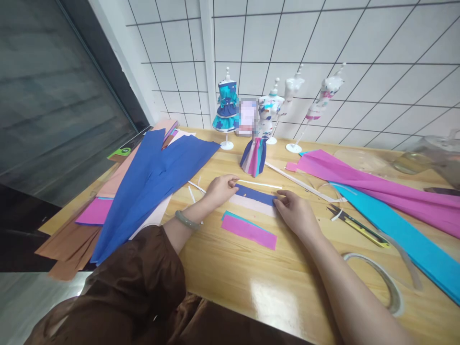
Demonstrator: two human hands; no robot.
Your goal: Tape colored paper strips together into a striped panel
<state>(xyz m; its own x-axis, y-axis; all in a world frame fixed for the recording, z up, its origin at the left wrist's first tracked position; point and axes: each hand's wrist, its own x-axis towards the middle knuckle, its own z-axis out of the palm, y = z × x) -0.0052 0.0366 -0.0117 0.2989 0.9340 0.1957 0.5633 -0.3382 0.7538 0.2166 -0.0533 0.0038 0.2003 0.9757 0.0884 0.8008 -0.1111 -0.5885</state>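
Note:
My left hand [222, 187] pinches the left end of a small blue and white paper strip [254, 200] lying on the wooden table [273, 282]. At the strip's right end, my right hand [295, 211] presses on it with curled fingers. A pink piece with a teal edge [249, 230] lies just in front of the strip. A green bangle [186, 220] sits on my left wrist.
Blue crepe paper sheets [151, 184] with pink and brown ones spread at left. Long pink [381, 189] and teal [406, 237] sheets lie at right. Snips [354, 225] and a tape ring [381, 280] rest nearby. Small dress mannequins [227, 108] and a striped paper skirt [254, 157] stand by the tiled wall.

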